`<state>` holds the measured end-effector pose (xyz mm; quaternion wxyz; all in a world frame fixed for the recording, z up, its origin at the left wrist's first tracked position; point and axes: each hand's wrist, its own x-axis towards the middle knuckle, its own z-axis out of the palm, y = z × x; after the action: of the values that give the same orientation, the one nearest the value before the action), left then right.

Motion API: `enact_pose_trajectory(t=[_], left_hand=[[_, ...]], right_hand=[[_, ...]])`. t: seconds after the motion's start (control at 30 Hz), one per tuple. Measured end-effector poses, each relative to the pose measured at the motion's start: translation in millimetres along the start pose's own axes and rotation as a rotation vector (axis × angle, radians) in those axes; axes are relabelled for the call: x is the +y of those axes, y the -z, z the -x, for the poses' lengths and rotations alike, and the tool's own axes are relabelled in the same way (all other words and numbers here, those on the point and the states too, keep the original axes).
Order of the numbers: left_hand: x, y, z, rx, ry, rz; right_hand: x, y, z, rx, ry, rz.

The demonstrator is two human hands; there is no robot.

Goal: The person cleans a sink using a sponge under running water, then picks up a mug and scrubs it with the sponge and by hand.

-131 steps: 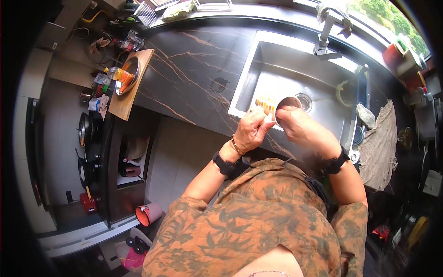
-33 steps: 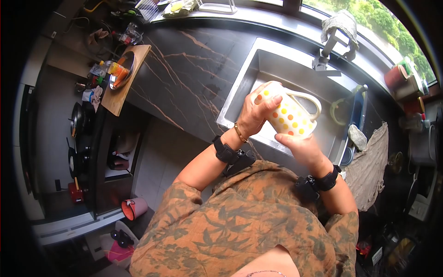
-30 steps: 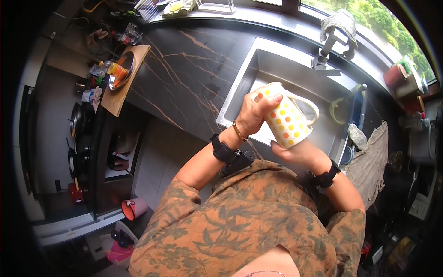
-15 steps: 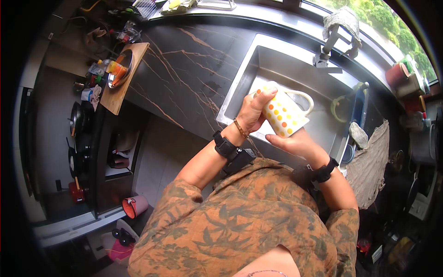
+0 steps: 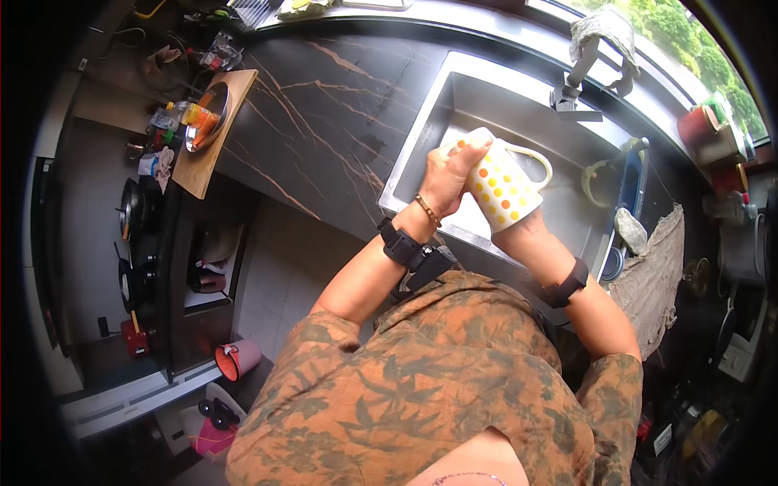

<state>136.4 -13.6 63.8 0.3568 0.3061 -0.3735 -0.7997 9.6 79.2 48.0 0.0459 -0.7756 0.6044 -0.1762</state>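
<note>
A white mug (image 5: 501, 193) with yellow and orange dots is held tilted over the near part of the sink (image 5: 559, 154), its handle toward the far right. My left hand (image 5: 450, 174) is closed around the mug's left side, with the thumb lying along its upper end. At the mug's lower end is my right hand (image 5: 520, 233), which appears to reach into its mouth. The mug hides the fingers of that hand. Whether they hold anything inside cannot be seen.
A cloth-wrapped faucet (image 5: 574, 85) stands behind the sink. Right of the basin are a blue rack (image 5: 632, 182), a pale stone-like lump (image 5: 630, 231) and a spread cloth (image 5: 652, 283). A wooden board (image 5: 198, 166) with a metal plate lies at left.
My right hand has gone deeper into the mug's mouth; its thumb, outside before, is now hidden. The mug has turned slightly more upright in view, my left hand still around it.
</note>
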Motion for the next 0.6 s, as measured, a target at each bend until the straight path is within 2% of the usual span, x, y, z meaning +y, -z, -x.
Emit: enact_pose_trajectory(t=[0.1, 0.2, 0.3, 0.33, 0.37, 0.43, 0.53, 0.6], left_hand=[[11.1, -2.9, -1.0, 0.033, -0.044, 0.01], [7.4, 3.3, -4.1, 0.033, -0.028, 0.055], [-2.8, 4.3, -4.0, 0.05, -0.009, 0.176], [-6.4, 4.6, -4.2, 0.055, -0.014, 0.21], [-7.2, 5.0, -4.5, 0.06, -0.022, 0.244], [-5.0, 5.7, -5.1, 0.078, -0.055, 0.211], [-8.0, 7.8, -9.6, 0.102, -0.081, 0.179], [-12.9, 5.4, -10.0, 0.149, -0.08, 0.194]], right_hand=[[-3.4, -2.8, -7.4, 0.136, -0.04, -0.167], [-10.4, 9.7, -13.7, -0.019, -0.024, -0.14], [-7.0, 22.4, -6.7, -0.019, -0.107, -0.808], [-9.0, 31.0, -10.5, -0.132, -0.347, -1.293], [-9.7, 25.2, -9.7, -0.028, -0.407, -1.566], [-15.0, 19.2, -14.1, 0.16, -0.414, -1.698], [-21.0, 13.6, -13.6, 0.276, -0.528, -1.665], [-20.0, 12.5, -10.8, 0.246, -0.521, -1.567]])
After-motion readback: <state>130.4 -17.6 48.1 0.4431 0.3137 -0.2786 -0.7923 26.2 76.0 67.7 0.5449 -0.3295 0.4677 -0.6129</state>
